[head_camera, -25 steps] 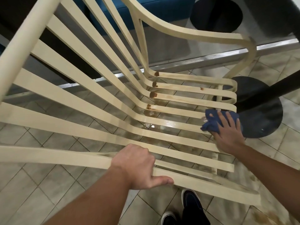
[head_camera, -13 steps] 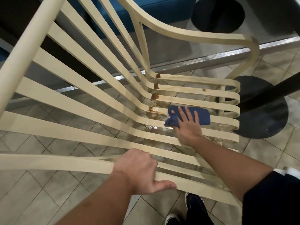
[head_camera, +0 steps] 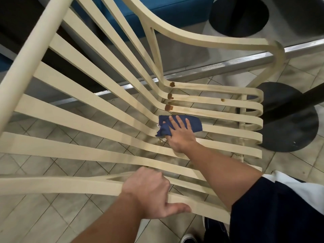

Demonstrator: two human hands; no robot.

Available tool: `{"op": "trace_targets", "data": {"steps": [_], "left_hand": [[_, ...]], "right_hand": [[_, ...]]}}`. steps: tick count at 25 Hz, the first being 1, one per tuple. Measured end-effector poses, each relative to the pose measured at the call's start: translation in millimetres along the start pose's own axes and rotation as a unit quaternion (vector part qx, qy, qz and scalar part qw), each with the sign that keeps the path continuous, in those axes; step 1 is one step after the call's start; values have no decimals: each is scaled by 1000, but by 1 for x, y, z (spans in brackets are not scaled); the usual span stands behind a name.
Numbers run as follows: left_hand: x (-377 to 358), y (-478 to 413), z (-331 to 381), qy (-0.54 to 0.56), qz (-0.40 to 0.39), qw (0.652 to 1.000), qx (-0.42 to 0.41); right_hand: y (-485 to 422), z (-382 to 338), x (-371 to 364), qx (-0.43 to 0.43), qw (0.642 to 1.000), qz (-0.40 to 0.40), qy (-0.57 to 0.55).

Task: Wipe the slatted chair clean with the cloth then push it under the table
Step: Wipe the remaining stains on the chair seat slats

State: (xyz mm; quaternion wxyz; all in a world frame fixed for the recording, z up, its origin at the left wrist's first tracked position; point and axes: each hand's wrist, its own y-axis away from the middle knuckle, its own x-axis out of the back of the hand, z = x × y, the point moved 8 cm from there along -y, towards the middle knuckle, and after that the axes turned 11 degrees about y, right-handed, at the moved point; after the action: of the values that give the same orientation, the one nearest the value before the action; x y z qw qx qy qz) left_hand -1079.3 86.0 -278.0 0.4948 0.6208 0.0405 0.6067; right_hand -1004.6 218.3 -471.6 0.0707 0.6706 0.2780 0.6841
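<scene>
Right hand (head_camera: 181, 137) sweeping inward: dark blue cloth (head_camera: 196, 126) gone from seat's front edge, now at bend where seat meets backrest. Fingers flat, spread, pressing cloth onto slat of pale cream slatted wooden chair (head_camera: 210, 42). Left hand (head_camera: 150, 195) unmoved, clamped round near side rail. Brown stains (head_camera: 168, 107) just beyond cloth, untouched: more wiping due. Push toward black round table base (head_camera: 289, 130) waits.

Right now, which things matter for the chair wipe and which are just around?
Job: chair, cloth under right hand, left hand gripping its near slat, brown stains, black pedestal base (likely the table's).
Around: blue bench, metal rail, shoes.
</scene>
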Motion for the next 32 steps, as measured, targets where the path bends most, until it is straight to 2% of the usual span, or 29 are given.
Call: {"op": "trace_targets", "data": {"steps": [3,5,6,7,9,11,13,14,15,16,17,18,21,24,26,29,31,32], "left_hand": [[-1,0,-1,0,-3,1000,-1],[-3,0,-1,-7,-7,1000,-2],[-4,0,-1,-10,-10,1000,-1],[-5,1,-2,-13,-13,1000,0],[-7,1,-2,-17,-19,1000,4],[-8,0,-3,-16,-23,1000,6],[-9,0,-2,-16,-30,999,6],[-9,0,-2,-18,-33,999,6],[-9,0,-2,-19,-35,999,6],[-10,0,-2,-21,-36,999,7],[-10,-1,-2,-23,-38,999,7],[-10,-1,-2,-24,-39,999,8],[-10,-1,0,-30,-44,999,10],[-10,0,-1,-30,-43,998,17],[-10,0,-1,-30,-42,998,21],[-9,-1,-1,-33,-44,998,23],[-8,-2,-1,-32,-45,998,25],[-8,-2,-1,-31,-45,998,24]], "right_hand": [[9,8,2,17,998,-4,-57],[21,15,12,20,987,-30,-159],[29,21,18,6,965,-51,-256],[37,29,21,-27,921,-70,-383],[55,51,19,-111,780,-70,-612],[73,74,16,-172,641,-46,-747],[93,93,10,-191,486,-43,-851],[102,102,10,-177,445,-44,-877],[112,113,8,-171,434,-45,-883],[122,125,3,-180,444,-45,-877],[131,140,-7,-202,475,-38,-856],[139,157,-21,-240,516,-26,-822],[158,204,-37,-332,675,24,-658],[170,228,-34,-364,782,78,-500],[179,237,-30,-385,827,131,-388],[195,239,-16,-431,853,202,-214],[191,225,-4,-380,889,230,-113],[186,217,-4,-350,908,218,-76]]}}
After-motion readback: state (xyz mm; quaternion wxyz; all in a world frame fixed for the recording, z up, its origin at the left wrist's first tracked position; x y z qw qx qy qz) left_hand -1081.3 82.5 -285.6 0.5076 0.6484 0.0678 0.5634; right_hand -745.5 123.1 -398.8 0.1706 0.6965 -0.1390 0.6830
